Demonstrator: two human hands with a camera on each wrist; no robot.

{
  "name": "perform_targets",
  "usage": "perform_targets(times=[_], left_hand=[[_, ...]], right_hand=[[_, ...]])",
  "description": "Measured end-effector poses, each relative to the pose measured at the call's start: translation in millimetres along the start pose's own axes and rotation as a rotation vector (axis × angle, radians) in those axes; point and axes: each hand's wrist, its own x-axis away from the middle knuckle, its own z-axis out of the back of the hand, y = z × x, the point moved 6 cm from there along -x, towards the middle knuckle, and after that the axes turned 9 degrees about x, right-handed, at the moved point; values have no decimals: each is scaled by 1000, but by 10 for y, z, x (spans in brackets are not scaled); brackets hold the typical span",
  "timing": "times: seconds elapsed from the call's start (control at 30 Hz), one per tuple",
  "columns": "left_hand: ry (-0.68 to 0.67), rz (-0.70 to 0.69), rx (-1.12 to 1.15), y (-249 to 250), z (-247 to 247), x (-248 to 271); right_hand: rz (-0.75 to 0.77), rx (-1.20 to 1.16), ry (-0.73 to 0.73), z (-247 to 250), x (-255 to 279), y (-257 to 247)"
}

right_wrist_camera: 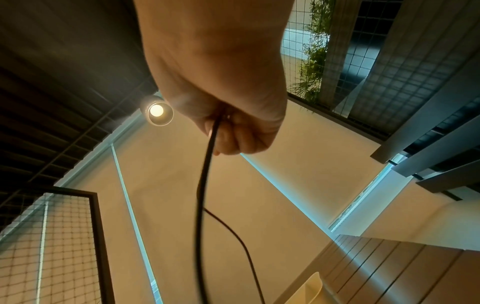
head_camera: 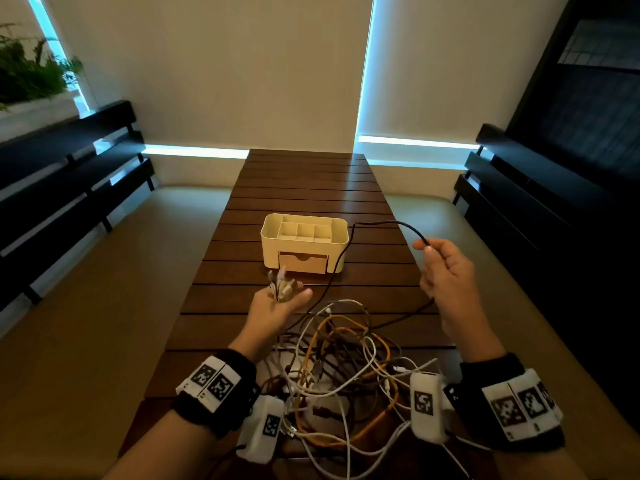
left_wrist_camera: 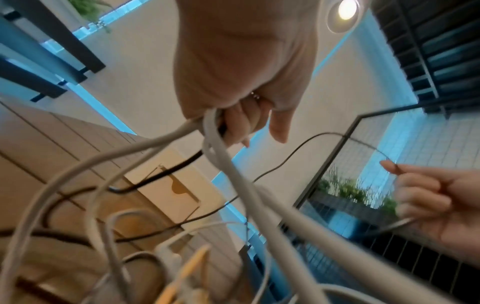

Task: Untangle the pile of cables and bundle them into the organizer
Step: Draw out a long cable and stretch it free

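Currently: black cable (head_camera: pixel 349 244), pinched in right hand (head_camera: pixel 446 271) grip at frame right, arcing left behind organizer (head_camera: pixel 304 242), down into cable pile (head_camera: pixel 343 368) lower centre of worktop (head_camera: pixel 308 181). Left hand (head_camera: pixel 277 306) clenched round plug ends (head_camera: pixel 282 284), nearer pile.

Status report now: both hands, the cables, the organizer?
Left hand grips bunched cable ends. Right hand pinches black cable, lifted. Pile tangled on table. Organizer holds no cables.
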Motion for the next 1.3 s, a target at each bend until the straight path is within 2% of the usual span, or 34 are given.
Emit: perform_targets(times=[0.1,0.2,0.27,0.33,0.4,0.47,0.53,0.57,0.63,0.67,0.7,0.73,0.8,0.87,0.93,0.97,1.0,1.07,1.1,1.13,1.2,1.23,1.3], left_hand=[[11,20,181,189,-33,-1],[-89,28,296,361,-111,8],[-116,-14,357,524,-107,35],[-51,-49,458,699,20,42],[36,-117,521,893,231,50],[107,-208,495,1105,420,92],[166,-285,492,1292,566,148],[198,-314,519,1367,634,165],[260,-357,615,1457,746,179],[282,-370,660,1478,779,177],[296,-378,685,1474,788,167],[302,-382,688,1457,775,155],[299,-387,662,1410,717,135],[284,-390,640,1360,651,107],[279,-384,654,1347,599,94],[279,-388,675,1356,591,91],[283,-393,700,1381,598,97],[284,-418,757,1483,659,125],[284,-432,781,1560,706,148],[288,-446,805,1617,764,167],[276,-473,839,1719,833,206],[254,-493,850,1758,855,218],[179,-506,906,1775,932,188]], right_hand=[[116,19,-127,-183,136,-141],[251,58,-398,-415,362,-331],[267,157,-606,-531,487,-393],[218,287,-673,-533,498,-334],[146,427,-517,-417,363,-139],[45,624,-233,-231,180,159],[-143,716,8,-34,68,505],[-261,714,72,41,49,669],[-470,776,98,93,97,918],[-523,891,41,48,133,975],[-514,1007,-7,-29,171,969],[-438,1093,-17,-124,201,904],[-176,1111,31,-383,279,677],[143,857,11,-672,427,420],[417,583,-182,-995,645,290],[479,523,-322,-1137,750,307],[450,497,-490,-1256,825,381],[191,548,-857,-1409,919,683],[82,645,-1008,-1430,954,857],[61,796,-1109,-1427,977,986],[190,1092,-1164,-1444,985,1106],[270,1229,-1141,-1483,986,1130],[394,1405,-1004,-1573,958,1150]])
